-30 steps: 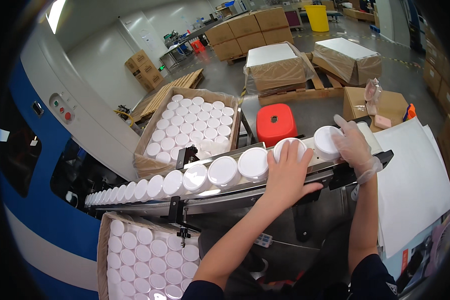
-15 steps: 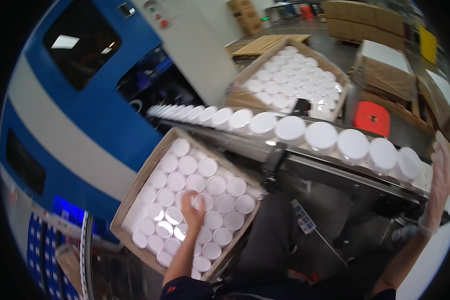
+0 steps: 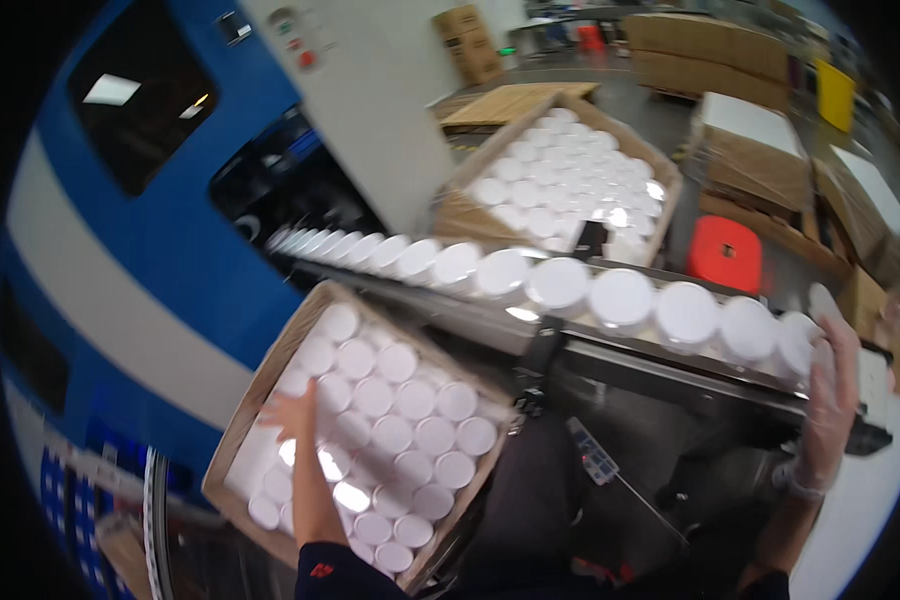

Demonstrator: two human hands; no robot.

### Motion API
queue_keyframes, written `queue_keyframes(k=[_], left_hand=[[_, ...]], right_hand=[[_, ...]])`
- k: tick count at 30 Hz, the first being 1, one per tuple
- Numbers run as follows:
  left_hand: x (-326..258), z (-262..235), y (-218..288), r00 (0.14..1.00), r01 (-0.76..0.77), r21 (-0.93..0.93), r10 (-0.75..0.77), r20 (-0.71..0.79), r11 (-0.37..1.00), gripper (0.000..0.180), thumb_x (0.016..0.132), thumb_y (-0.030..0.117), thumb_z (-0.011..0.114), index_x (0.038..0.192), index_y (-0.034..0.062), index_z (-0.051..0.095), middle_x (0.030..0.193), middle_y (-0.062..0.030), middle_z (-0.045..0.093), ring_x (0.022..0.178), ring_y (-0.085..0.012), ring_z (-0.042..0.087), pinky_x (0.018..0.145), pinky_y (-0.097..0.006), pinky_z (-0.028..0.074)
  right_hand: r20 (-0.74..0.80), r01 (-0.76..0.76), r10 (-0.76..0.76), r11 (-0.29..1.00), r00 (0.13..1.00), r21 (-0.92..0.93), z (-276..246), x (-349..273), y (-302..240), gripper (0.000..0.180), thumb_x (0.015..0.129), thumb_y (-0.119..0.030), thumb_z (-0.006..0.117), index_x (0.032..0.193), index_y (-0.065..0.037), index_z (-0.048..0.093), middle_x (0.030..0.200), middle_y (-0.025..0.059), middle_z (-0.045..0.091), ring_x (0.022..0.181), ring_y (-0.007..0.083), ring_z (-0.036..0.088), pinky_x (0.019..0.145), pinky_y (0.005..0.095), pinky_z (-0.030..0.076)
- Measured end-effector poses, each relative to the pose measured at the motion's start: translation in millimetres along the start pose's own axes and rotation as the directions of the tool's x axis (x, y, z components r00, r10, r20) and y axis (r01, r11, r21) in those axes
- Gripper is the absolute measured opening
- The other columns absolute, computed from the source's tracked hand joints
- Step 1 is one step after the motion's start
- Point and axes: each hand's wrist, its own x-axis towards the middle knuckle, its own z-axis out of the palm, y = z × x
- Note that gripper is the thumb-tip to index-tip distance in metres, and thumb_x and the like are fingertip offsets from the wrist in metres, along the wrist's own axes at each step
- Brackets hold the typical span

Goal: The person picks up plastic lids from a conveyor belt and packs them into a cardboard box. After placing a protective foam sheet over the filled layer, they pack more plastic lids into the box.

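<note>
An open cardboard carton [image 3: 270,350] in front of me holds rows of white round plastic tubs [image 3: 414,400]. Over its left side, my left hand [image 3: 292,412] reaches in with fingers spread and nothing visible in them. It is right above or on the tubs there; contact cannot be made out. A single line of similar tubs [image 3: 622,300] stands on the narrow conveyor [image 3: 450,308]. At the conveyor's right end, my gloved right hand [image 3: 834,385] is upright with fingers extended, beside the last tub [image 3: 796,345], its fingertips close to or against it.
A blue and white machine [image 3: 180,270] stands at the left, where the conveyor comes out. Beyond the conveyor are another tub-filled carton [image 3: 450,215], a red stool [image 3: 726,254] and wrapped pallet loads [image 3: 750,150]. A power strip [image 3: 594,456] with a cable lies below the conveyor.
My left hand has moved left across the carton, and its fingers have spread. My right hand has shifted inward toward the last tub on the conveyor. The view has turned slightly.
</note>
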Motion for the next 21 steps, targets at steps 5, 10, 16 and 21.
queue_keyframes(k=[5, 10, 16, 21], left_hand=[[-68, 40, 145, 0.925, -0.369, -0.097, 0.376, 0.057, 0.924, 0.097, 0.059, 0.066, 0.063, 0.132, 0.0094, 0.034, 0.142, -0.0216, 0.010, 0.129, -0.0456, 0.008, 0.092, -0.068, 0.018], [-396, 26, 328, 0.199, -0.862, -0.472, 0.980, 0.023, 0.186, 0.096, 0.058, 0.064, 0.065, 0.130, 0.0093, 0.035, 0.141, -0.0217, 0.012, 0.128, -0.0454, 0.010, 0.093, -0.067, 0.018], [-565, -22, 278, -0.347, -0.663, -0.643, 0.918, -0.190, -0.384, 0.095, 0.056, 0.063, 0.067, 0.129, 0.0092, 0.036, 0.140, -0.0219, 0.014, 0.128, -0.0451, 0.011, 0.094, -0.065, 0.018], [-578, -62, 244, -0.434, -0.472, -0.673, 0.815, -0.385, -0.569, 0.094, 0.056, 0.061, 0.068, 0.127, 0.0091, 0.037, 0.139, -0.0221, 0.016, 0.127, -0.0449, 0.013, 0.094, -0.064, 0.019]], right_hand=[[-0.010, 0.073, -0.072, 0.979, 0.997, 0.192, 24, 11, -9, 0.038, 0.076, -0.003, 0.057, 0.112, -0.002, 0.050, 0.108, 0.0138, 0.052, 0.100, 0.0252, 0.050, 0.086, 0.0338, 0.040], [-0.367, 0.196, -0.153, 0.977, 0.918, 0.083, 46, -3, -3, 0.043, 0.074, -0.024, 0.064, 0.107, 0.000, 0.053, 0.100, 0.0170, 0.054, 0.095, 0.0311, 0.054, 0.080, 0.0380, 0.044], [-0.292, 0.235, -0.224, 0.972, 0.930, 0.000, 15, -4, -12, 0.037, 0.076, -0.028, 0.052, 0.099, 0.001, 0.053, 0.088, 0.0142, 0.051, 0.079, 0.0267, 0.049, 0.067, 0.0357, 0.042], [-0.253, 0.149, -0.183, 0.978, 0.950, -0.144, 19, -8, -15, 0.037, 0.075, -0.028, 0.051, 0.099, 0.002, 0.053, 0.088, 0.0164, 0.053, 0.080, 0.0254, 0.050, 0.069, 0.0349, 0.043]])
